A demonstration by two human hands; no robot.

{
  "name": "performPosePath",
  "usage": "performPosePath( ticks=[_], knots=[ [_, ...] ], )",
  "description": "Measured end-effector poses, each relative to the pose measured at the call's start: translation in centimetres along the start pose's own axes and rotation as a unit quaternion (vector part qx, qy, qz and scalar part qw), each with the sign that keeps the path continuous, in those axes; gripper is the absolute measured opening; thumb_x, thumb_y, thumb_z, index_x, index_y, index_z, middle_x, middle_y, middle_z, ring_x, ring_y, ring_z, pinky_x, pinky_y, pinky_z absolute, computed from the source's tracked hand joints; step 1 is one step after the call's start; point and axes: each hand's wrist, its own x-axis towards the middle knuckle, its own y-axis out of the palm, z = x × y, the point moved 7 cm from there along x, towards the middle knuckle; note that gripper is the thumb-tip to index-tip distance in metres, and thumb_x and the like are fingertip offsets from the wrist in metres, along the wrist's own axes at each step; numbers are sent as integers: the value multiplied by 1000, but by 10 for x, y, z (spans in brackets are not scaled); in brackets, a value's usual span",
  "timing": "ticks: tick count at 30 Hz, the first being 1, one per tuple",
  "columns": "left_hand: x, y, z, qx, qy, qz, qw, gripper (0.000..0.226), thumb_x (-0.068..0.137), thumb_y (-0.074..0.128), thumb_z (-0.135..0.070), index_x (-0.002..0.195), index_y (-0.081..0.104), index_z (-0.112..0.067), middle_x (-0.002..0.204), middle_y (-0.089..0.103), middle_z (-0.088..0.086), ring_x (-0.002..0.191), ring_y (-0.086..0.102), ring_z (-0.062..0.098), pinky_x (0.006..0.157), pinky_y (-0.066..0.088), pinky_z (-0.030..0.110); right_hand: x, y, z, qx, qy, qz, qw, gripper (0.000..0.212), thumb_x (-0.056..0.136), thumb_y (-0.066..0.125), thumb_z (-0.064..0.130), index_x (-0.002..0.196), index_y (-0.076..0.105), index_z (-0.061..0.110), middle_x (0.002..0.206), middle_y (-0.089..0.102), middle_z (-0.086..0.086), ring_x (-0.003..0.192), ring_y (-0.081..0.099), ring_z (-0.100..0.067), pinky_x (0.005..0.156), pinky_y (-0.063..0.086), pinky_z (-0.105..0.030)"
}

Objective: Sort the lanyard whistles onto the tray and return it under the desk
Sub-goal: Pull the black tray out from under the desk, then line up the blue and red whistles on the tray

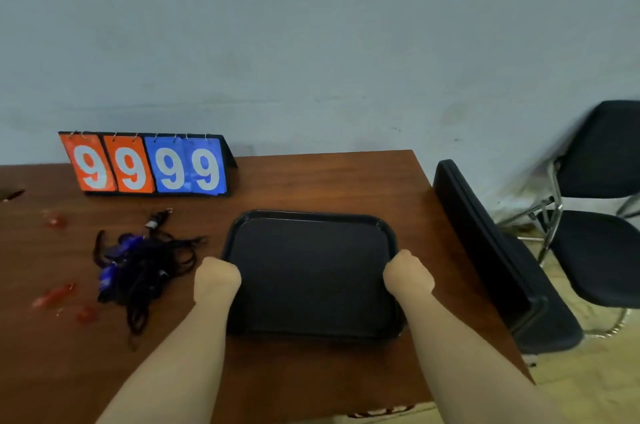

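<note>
A black tray [311,226] lies on the brown desk [329,178], empty inside. My left hand [216,276] grips the tray's left rim and my right hand [408,273] grips its right rim, fingers curled under the edges. Left of the tray lies a tangled heap of black lanyards with blue whistles [138,264]. Some red whistles [55,295] lie scattered further left on the desk, blurred.
A flip scoreboard [145,165] showing 9999 stands at the back of the desk against the wall. A black folding chair [498,250] leans folded against the desk's right end. Another black chair [602,250] stands beyond it on the floor.
</note>
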Motion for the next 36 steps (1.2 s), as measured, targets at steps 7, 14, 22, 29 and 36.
performPosePath(
  ticks=[7,14,22,29,36],
  knots=[
    [34,13,-24,76,62,42,994,25,95,44,-12,116,54,-1,124,57,21,110,56,37,87,48,42,50,-9,33,-15,-5,2,1000,33,97,46,15,129,44,9,116,61,-9,87,58,-22,65,46,-33],
    [31,21,-32,111,50,30,992,23,98,45,-23,112,56,-8,119,47,15,93,55,30,77,47,41,74,-1,27,-56,-8,35,998,33,96,47,12,129,47,10,122,59,-9,100,61,-24,71,46,-33],
    [28,20,-31,157,61,40,985,27,97,46,-28,117,55,-12,122,53,11,100,58,28,81,50,40,81,-13,34,-74,-37,41,996,36,94,51,14,130,47,10,125,56,-10,106,59,-25,75,49,-33],
    [30,-12,-29,198,89,24,976,30,97,40,-21,119,58,-14,125,58,8,113,56,29,87,45,36,66,-27,96,-93,-154,-21,983,39,95,51,23,131,44,12,129,53,-11,113,56,-29,84,48,-37],
    [41,-86,2,136,95,-79,983,29,99,38,-23,107,61,-7,102,65,14,99,63,34,75,45,38,12,3,212,-126,-302,0,945,26,96,53,27,118,50,15,93,58,-2,79,58,-20,64,48,-32]
  ],
)
